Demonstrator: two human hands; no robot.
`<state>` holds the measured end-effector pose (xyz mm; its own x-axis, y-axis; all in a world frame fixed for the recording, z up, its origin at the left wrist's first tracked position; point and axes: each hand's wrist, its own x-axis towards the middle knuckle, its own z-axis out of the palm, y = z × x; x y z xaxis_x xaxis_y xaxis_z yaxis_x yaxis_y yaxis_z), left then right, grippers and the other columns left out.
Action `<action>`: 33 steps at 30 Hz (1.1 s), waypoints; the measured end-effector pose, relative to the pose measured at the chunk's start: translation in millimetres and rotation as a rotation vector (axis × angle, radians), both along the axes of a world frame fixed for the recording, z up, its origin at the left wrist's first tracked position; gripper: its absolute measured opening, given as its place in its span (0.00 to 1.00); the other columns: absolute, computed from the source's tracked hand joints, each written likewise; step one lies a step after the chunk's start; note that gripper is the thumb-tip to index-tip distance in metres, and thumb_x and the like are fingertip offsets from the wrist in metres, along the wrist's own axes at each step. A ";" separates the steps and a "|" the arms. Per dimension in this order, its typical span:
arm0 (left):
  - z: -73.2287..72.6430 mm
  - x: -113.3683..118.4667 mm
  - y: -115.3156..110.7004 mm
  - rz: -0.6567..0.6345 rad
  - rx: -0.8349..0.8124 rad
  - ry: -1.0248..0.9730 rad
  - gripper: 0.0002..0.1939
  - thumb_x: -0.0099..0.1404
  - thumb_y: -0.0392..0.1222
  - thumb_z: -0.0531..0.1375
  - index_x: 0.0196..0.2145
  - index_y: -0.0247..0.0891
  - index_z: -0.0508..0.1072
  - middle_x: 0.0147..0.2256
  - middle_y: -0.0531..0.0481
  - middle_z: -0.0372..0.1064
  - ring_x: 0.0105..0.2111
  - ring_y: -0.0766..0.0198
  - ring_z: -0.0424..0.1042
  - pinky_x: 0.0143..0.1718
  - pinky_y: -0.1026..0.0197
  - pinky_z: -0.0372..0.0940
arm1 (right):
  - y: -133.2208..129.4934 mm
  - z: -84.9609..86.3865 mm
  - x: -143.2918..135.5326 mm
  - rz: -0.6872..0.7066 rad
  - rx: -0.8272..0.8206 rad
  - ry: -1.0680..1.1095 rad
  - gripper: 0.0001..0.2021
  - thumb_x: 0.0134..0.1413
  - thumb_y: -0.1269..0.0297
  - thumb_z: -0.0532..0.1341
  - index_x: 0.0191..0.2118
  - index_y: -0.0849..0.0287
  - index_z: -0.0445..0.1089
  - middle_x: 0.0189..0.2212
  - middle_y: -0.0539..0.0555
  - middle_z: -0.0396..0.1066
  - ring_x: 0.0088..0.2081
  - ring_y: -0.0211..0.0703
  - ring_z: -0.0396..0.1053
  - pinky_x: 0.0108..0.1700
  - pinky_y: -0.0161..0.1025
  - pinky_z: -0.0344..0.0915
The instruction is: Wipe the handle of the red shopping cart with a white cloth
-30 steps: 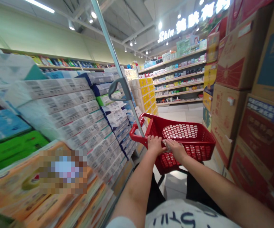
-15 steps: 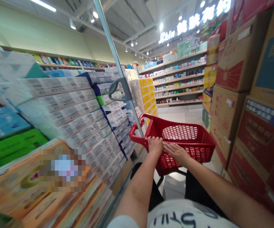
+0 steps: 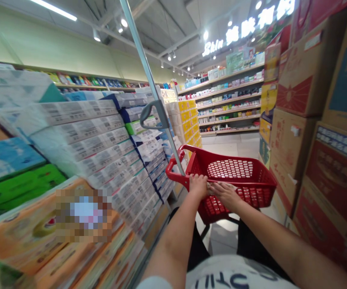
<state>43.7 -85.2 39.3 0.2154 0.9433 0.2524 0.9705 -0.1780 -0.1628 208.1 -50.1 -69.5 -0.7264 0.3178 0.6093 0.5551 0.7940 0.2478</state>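
A red plastic shopping cart (image 3: 236, 156) stands in front of me, its perforated basket holding nothing I can see. My left hand (image 3: 198, 185) is closed over the near rim of the basket, close to the pole. Beside it, my right hand (image 3: 225, 193) presses on the same rim, fingers together over a pale, patterned cloth (image 3: 231, 186). Part of the cloth sticks out past the fingers; the rest is hidden beneath them. A long metal pole (image 3: 141, 50) with a grey loop handle (image 3: 154, 115) rises from the cart's left corner.
Stacked tissue packs (image 3: 101, 136) and orange packs (image 3: 71, 228) line the left side. Tall cardboard cartons (image 3: 293, 140) rise close on the right. Product shelves (image 3: 230, 100) stand beyond the cart, past yellow-and-white packs (image 3: 188, 120).
More of the cloth shows beyond my right hand's fingers. My left hand stays on the rim. The whole view has shifted slightly.
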 end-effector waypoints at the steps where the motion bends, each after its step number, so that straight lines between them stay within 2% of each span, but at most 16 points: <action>1: 0.2 -1.3 0.4 -0.006 -0.011 0.010 0.17 0.58 0.42 0.60 0.46 0.43 0.68 0.46 0.45 0.69 0.50 0.49 0.61 0.57 0.42 0.46 | -1.4 -2.5 -0.8 0.004 0.007 0.011 0.26 0.55 0.77 0.52 0.59 0.56 0.64 0.61 0.53 0.61 0.62 0.49 0.55 0.62 0.50 0.54; 4: -1.3 -4.1 1.4 -0.024 -0.013 0.022 0.20 0.57 0.43 0.61 0.48 0.44 0.67 0.48 0.44 0.67 0.52 0.49 0.60 0.59 0.43 0.44 | -4.1 -11.2 3.8 -0.016 0.005 0.043 0.28 0.55 0.77 0.52 0.62 0.58 0.58 0.63 0.54 0.56 0.65 0.48 0.49 0.64 0.51 0.50; 9: -4.7 -2.5 1.7 -0.045 -0.002 -0.015 0.22 0.55 0.45 0.61 0.48 0.41 0.67 0.48 0.41 0.65 0.52 0.46 0.59 0.59 0.41 0.41 | -1.9 -19.8 18.9 -0.009 -0.030 0.018 0.26 0.56 0.74 0.53 0.61 0.53 0.61 0.64 0.53 0.54 0.65 0.47 0.48 0.63 0.52 0.49; 16: -5.6 -0.6 -0.3 -0.077 0.060 -0.055 0.20 0.66 0.46 0.51 0.53 0.42 0.67 0.49 0.44 0.67 0.53 0.51 0.60 0.60 0.44 0.43 | -3.0 -27.6 0.8 0.027 -0.062 0.026 0.24 0.54 0.75 0.54 0.57 0.56 0.66 0.59 0.56 0.63 0.62 0.46 0.56 0.62 0.50 0.53; 19: -9.8 -0.4 -1.5 -0.075 0.103 -0.070 0.21 0.70 0.51 0.46 0.54 0.44 0.67 0.49 0.45 0.68 0.52 0.52 0.61 0.60 0.44 0.44 | 0.8 -35.7 8.0 0.030 -0.028 0.017 0.23 0.55 0.75 0.53 0.56 0.58 0.67 0.57 0.57 0.65 0.62 0.47 0.56 0.62 0.50 0.54; 22: -16.0 1.8 -0.4 -0.061 0.115 -0.068 0.22 0.70 0.53 0.47 0.56 0.43 0.66 0.50 0.45 0.67 0.53 0.51 0.60 0.60 0.43 0.43 | 4.2 -41.1 17.8 0.024 0.004 -0.004 0.22 0.55 0.76 0.53 0.55 0.59 0.68 0.56 0.57 0.67 0.61 0.48 0.56 0.61 0.50 0.54; 29: -25.9 3.7 2.0 -0.028 0.147 0.012 0.24 0.71 0.48 0.45 0.62 0.45 0.58 0.55 0.49 0.63 0.57 0.53 0.54 0.63 0.47 0.39 | 0.5 -39.3 -2.6 -0.023 -0.010 -0.026 0.27 0.54 0.74 0.54 0.61 0.62 0.61 0.59 0.62 0.62 0.62 0.49 0.55 0.60 0.49 0.55; 33: -24.4 -2.3 -0.8 -0.042 0.122 0.052 0.27 0.68 0.43 0.47 0.64 0.44 0.55 0.56 0.49 0.62 0.55 0.53 0.55 0.61 0.48 0.42 | 3.2 -42.8 11.9 0.001 -0.049 -0.002 0.26 0.54 0.77 0.52 0.60 0.60 0.62 0.58 0.59 0.64 0.62 0.47 0.54 0.61 0.49 0.55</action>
